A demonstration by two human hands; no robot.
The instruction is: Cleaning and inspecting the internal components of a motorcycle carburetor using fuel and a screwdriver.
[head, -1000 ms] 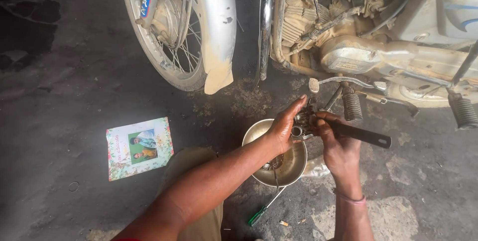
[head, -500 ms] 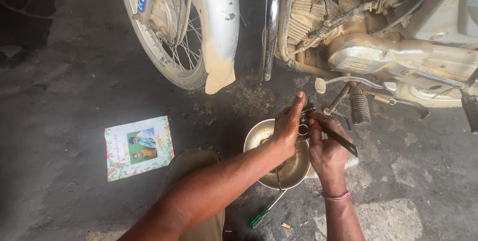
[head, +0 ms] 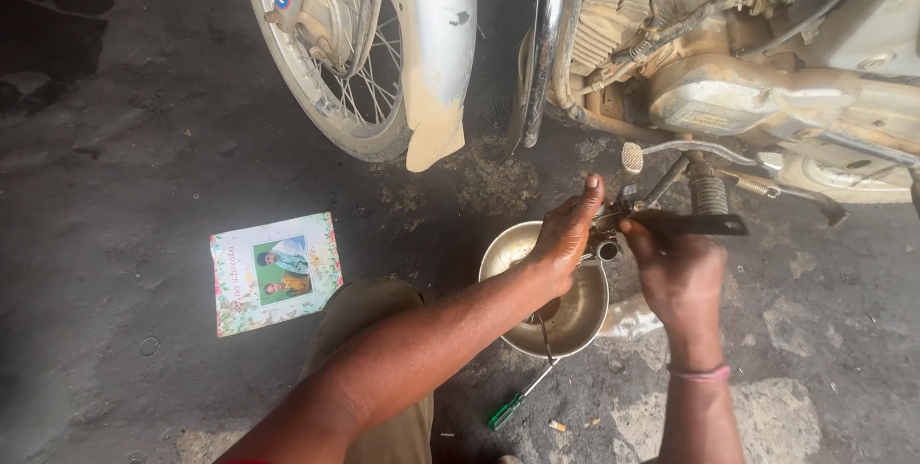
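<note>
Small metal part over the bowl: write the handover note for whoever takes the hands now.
Left hand: fingers closed on a small greasy metal part, thumb up.
Right hand: gripping a dark flat metal tool set against that part.
Both are held above the round steel bowl on the floor, in front of the motorcycle's engine.
A green-handled screwdriver lies by the bowl; a printed card lies to the left.
Done: part is off the bike, in hand. Left: the part and tool remain engaged; nothing has been set down.

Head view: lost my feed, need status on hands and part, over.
Both hands, left hand and right hand, grip a small metal part with a dark lever. Held over the bowl. Footpeg close behind.
</note>
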